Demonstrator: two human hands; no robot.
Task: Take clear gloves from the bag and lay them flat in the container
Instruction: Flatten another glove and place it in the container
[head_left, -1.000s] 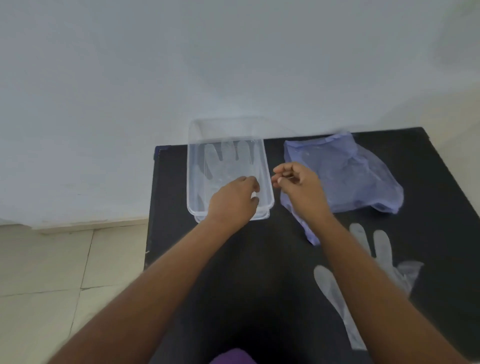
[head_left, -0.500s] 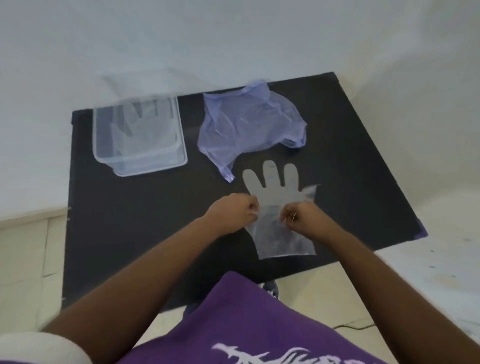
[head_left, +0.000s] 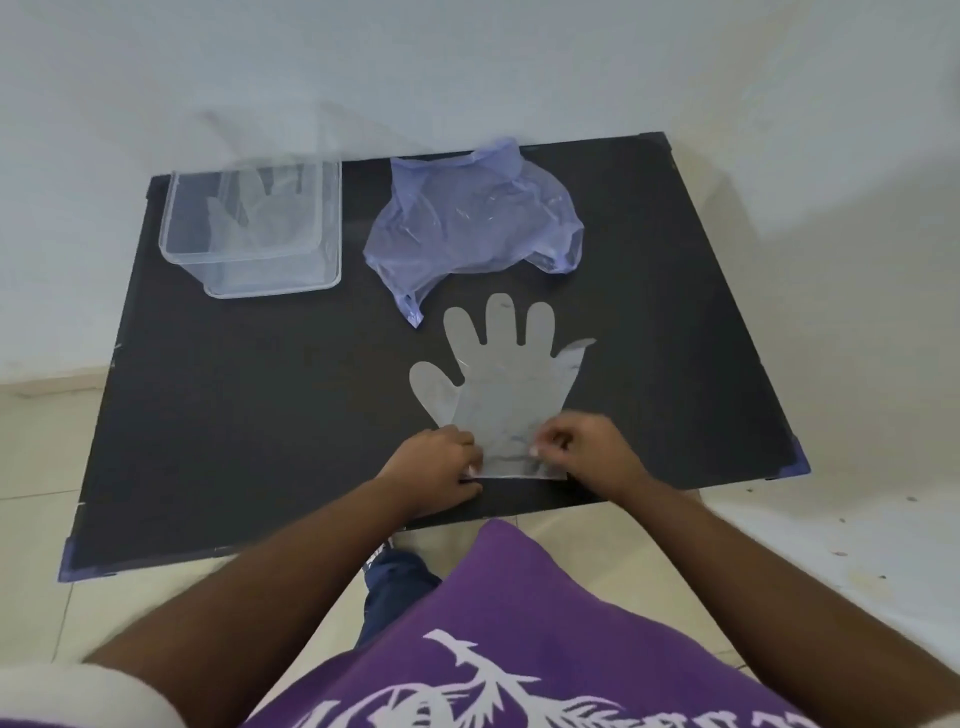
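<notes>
Glove on tabletop: clear glove (head_left: 506, 384) lies flat a little right of the frame's centre, fingers pointing to the top of the frame, thumb out to the left, cuff toward the lower edge.
Cuff: straight edge sits near the tabletop's front edge, caught between the two hands.
Left hand: left hand (head_left: 436, 470) is curled, fingers pinched on the cuff's left corner, knuckles up.
Right hand: right hand (head_left: 584, 452) is curled too, fingertips pinched on the cuff's right side; it is blurred, so the exact hold is hard to read.
Bag: crumpled bluish-purple plastic bag (head_left: 467, 223) rests above the glove, in the upper middle of the frame, one twisted corner trailing down just beside the glove's fingertips.
Container: clear rectangular container (head_left: 208, 257) stands at the upper left, well apart from the hands, left of the bag.
Glove in container: second clear glove (head_left: 260, 213) lies inside on the bottom, fingers toward the top of the frame; how flat it lies is hard to tell through the walls.
Tabletop: black tabletop (head_left: 260, 415) carries all of it, purple tape at its corners.
Surroundings: white wall (head_left: 467, 62) across the top, pale tiled floor (head_left: 36, 467) at left and right, purple printed shirt (head_left: 519, 649) along the bottom.
</notes>
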